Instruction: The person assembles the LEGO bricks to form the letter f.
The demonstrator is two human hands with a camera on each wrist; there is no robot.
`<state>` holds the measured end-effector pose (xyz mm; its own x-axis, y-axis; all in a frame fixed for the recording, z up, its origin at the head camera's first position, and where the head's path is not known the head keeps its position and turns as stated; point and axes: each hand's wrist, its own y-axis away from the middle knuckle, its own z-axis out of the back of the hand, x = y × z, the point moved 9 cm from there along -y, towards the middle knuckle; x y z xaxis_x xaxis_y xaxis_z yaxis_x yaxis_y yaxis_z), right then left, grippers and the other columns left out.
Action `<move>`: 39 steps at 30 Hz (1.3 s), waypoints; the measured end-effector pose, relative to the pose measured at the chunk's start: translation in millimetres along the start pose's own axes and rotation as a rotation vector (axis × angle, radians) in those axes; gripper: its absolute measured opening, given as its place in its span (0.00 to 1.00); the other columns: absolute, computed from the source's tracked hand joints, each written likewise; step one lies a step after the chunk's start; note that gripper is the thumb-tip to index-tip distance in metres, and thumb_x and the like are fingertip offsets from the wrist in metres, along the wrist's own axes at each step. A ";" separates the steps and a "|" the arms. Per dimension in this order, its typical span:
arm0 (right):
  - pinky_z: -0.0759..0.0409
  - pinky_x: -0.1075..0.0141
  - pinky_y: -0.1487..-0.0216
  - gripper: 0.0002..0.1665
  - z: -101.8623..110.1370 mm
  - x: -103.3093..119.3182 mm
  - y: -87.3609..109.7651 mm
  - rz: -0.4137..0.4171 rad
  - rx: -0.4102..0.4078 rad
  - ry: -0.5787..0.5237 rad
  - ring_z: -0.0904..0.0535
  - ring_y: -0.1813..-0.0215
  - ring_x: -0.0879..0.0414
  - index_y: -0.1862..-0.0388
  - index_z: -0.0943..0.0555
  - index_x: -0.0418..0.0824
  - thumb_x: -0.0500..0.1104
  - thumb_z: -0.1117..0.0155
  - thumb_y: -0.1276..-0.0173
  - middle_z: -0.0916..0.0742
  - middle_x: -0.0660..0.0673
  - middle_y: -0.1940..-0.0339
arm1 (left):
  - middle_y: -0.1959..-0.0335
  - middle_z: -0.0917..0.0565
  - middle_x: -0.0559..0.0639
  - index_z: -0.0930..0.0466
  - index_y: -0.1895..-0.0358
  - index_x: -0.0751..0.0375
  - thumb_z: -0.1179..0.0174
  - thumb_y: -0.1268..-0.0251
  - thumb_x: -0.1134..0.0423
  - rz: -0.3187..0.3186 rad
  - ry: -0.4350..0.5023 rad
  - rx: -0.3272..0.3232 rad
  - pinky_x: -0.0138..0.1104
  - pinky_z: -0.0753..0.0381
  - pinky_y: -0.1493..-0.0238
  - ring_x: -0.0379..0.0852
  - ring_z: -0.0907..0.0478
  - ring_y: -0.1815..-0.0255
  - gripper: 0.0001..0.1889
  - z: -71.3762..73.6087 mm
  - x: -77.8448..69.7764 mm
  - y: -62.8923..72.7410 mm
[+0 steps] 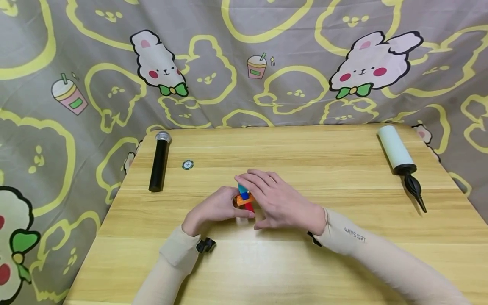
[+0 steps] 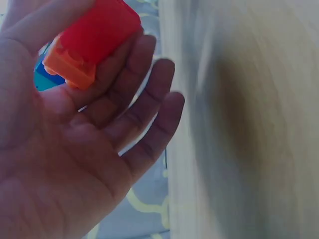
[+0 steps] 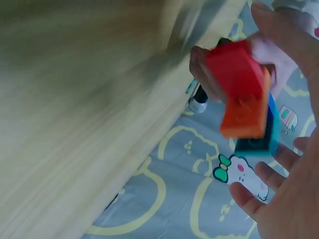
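Over the middle of the table, my left hand (image 1: pixel 214 206) pinches a small joined stack of toy building bricks between thumb and fingers. Its grip is on the red brick (image 2: pixel 102 31), with the other fingers loosely bent. An orange brick (image 3: pixel 245 117) is joined to the red one and sticks out sideways. Beyond it are a blue brick (image 1: pixel 245 196) and a teal brick (image 3: pixel 255 146) at the far end. My right hand (image 1: pixel 284 202) arches around the stack's right side, fingers extended and thumb apart, fingertips right by the teal brick.
A black microphone (image 1: pixel 158 165) with a silver head lies at the left of the wooden table (image 1: pixel 305 271). Near it is a round poker chip (image 1: pixel 187 164). A pale hand pump (image 1: pixel 397 148) with a black nozzle lies at the right. A patterned curtain (image 1: pixel 213 55) hangs behind.
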<state>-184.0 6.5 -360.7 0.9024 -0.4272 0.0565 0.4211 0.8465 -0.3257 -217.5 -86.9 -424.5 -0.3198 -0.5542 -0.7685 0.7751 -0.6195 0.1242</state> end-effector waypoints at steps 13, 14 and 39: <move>0.34 0.50 0.39 0.58 1.6 2.9 2.4 -0.002 -0.061 0.115 0.36 0.33 0.44 0.29 0.37 0.34 0.68 0.28 0.48 0.29 0.39 0.34 | 0.74 0.22 0.40 0.20 0.66 0.54 0.28 0.42 0.52 -0.022 0.129 0.111 0.31 0.31 0.67 0.37 0.29 0.73 0.13 -11.6 -8.5 -2.2; 0.34 0.50 0.40 0.57 1.6 2.8 2.6 -0.002 -0.063 0.120 0.35 0.33 0.45 0.30 0.36 0.35 0.68 0.29 0.47 0.28 0.39 0.35 | 0.74 0.22 0.40 0.20 0.66 0.54 0.28 0.42 0.52 -0.021 0.132 0.115 0.31 0.32 0.67 0.37 0.29 0.73 0.13 -12.1 -8.7 -2.5; 0.29 0.53 0.44 0.66 -41.4 -64.7 28.1 -0.389 0.202 -0.294 0.30 0.44 0.51 0.29 0.36 0.36 0.68 0.18 0.60 0.26 0.44 0.38 | 0.49 0.17 0.49 0.23 0.38 0.60 0.32 0.37 0.49 0.020 -0.034 0.012 0.40 0.24 0.47 0.45 0.21 0.50 0.28 -3.9 -7.1 -4.8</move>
<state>-234.4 44.8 -412.6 0.6515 -0.6392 0.4087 0.7128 0.7002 -0.0410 -216.8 -77.9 -422.1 -0.3229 -0.5851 -0.7439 0.7749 -0.6147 0.1472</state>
